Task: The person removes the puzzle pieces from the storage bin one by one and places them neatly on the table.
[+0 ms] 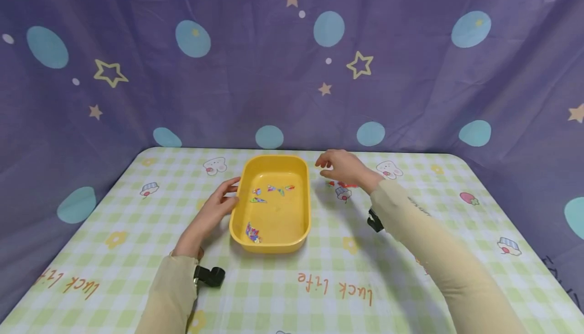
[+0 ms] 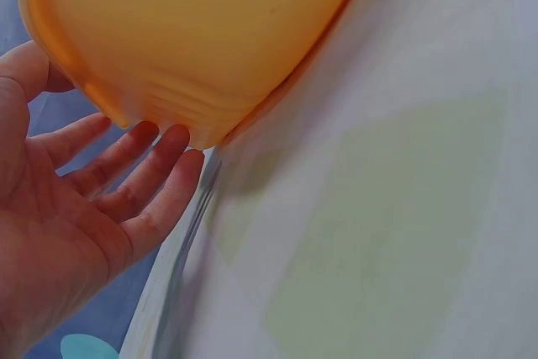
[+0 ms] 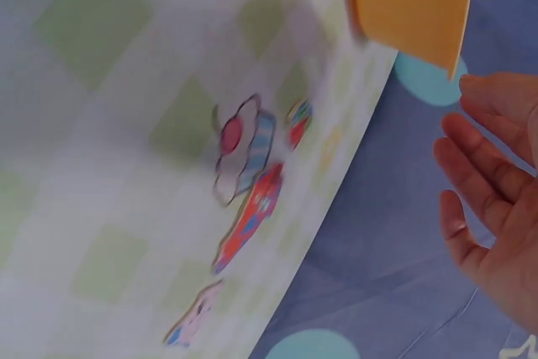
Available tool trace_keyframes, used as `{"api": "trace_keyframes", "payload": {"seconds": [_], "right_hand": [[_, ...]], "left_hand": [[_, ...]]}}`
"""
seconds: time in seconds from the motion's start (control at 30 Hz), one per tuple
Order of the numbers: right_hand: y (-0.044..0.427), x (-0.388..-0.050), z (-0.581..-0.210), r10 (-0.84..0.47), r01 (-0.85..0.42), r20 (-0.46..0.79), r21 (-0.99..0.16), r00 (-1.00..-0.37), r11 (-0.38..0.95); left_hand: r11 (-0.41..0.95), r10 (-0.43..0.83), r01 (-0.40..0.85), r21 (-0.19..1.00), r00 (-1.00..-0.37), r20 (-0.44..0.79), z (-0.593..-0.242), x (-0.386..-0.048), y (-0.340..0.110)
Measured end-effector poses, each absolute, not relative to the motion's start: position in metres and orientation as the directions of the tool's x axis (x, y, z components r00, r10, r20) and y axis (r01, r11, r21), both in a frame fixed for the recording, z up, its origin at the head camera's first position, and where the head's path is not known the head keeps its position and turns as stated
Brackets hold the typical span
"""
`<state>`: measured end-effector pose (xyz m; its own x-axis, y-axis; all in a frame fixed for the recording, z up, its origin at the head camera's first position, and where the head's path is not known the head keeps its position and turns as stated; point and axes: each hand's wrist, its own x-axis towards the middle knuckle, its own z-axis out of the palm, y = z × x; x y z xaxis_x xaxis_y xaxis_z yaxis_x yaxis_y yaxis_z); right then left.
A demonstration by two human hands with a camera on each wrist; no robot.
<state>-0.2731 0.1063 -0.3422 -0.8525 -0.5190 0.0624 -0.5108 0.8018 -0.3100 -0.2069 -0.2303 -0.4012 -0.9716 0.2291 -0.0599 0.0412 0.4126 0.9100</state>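
A yellow tray (image 1: pixel 278 217) lies on the cloth with several small colourful pieces (image 1: pixel 258 200) in it. My left hand (image 1: pixel 213 213) touches its left side, fingers spread along the wall; in the left wrist view the fingertips of that hand (image 2: pixel 92 199) meet the tray's edge (image 2: pixel 210 39). Right of the tray, my right hand (image 1: pixel 344 165) hovers with loosely bent fingers and holds nothing. Below it on the cloth lie a red piece (image 1: pixel 348 185) and a smaller one (image 1: pixel 330 184). The right wrist view shows a red piece (image 3: pixel 249 218), a small piece (image 3: pixel 298 122) and a pale piece (image 3: pixel 195 315) near that hand (image 3: pixel 496 182).
A green and white checked cloth (image 1: pixel 283 293) with printed drawings covers the table. Behind the table's far edge hangs a purple curtain (image 1: pixel 292 90) with stars and blue ovals. Black wrist mounts sit on the left sleeve (image 1: pixel 171 291) and right sleeve (image 1: pixel 438 253).
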Motion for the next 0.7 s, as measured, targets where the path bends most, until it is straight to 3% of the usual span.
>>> {"api": "trace_keyframes", "payload": {"seconds": [0.4,0.7], "right_hand": [[0.066,-0.274,-0.34,-0.612,-0.621,0.114,-0.215,-0.783,0.754],[0.038,-0.279,-0.349,-0.641,-0.645,0.085,-0.18,-0.763,0.743]], "left_hand": [[0.398,0.236,0.035,0.917,-0.97,-0.066,-0.404,-0.209,-0.232],[0.388,0.23,0.035,0.921,-0.971,-0.06,-0.404,-0.209,-0.231]]}}
